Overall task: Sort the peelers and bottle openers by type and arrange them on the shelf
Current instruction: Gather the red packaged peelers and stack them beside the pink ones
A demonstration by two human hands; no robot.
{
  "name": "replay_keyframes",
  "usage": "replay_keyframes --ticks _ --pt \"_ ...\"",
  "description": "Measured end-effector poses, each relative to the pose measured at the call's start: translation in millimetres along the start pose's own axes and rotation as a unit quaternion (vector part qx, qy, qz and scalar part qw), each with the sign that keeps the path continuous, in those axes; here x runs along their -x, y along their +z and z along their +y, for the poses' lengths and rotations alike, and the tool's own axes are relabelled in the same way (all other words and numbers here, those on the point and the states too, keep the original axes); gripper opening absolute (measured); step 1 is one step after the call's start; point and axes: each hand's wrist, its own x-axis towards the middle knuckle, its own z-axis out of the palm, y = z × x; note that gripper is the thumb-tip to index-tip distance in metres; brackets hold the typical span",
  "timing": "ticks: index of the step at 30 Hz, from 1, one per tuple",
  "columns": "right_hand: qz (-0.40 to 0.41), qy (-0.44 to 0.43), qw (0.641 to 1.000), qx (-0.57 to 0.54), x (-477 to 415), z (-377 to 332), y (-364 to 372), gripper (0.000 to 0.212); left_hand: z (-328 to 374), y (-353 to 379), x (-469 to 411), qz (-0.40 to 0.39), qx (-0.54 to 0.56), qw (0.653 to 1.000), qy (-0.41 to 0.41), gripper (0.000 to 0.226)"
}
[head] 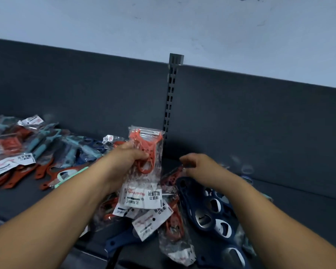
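Left hand [132, 154] pinches bagged orange peelers [145, 152], long axis upright, above the shelf [16, 199]. Sorted orange and teal packs [17, 144] lie well to its left. Right hand [198, 167] loosely curled, empty, over navy bottle openers [211, 208].

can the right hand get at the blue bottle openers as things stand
Probably yes: the right hand hovers just above the blue bottle openers, holds nothing, and nothing lies between them.
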Motion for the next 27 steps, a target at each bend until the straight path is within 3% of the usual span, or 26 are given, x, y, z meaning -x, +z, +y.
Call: replay_keyframes --ticks 10,14,19,27 --pt "-0.129 -0.02 0.965 0.229 -28.2 -16.3 21.5 0.056 -6.9 -10.0 -13.9 0.004 -0.005 1.0 -0.012 0.024" --pt "-0.135 0.005 0.944 0.302 -36.3 -23.9 25.1 0.056 -7.8 -13.2 -19.5 -0.007 -0.006 1.0 -0.01 0.023" --pt "-0.077 0.015 0.941 0.33 -38.3 -29.2 18.2 0.033 -7.1 -16.1 -17.9 -0.021 0.003 1.0 -0.017 0.021" --pt "0.125 -0.058 0.977 0.161 -25.4 -12.5 15.7 0.031 -5.6 -19.4 -17.4 -0.036 0.013 0.999 -0.024 0.023"
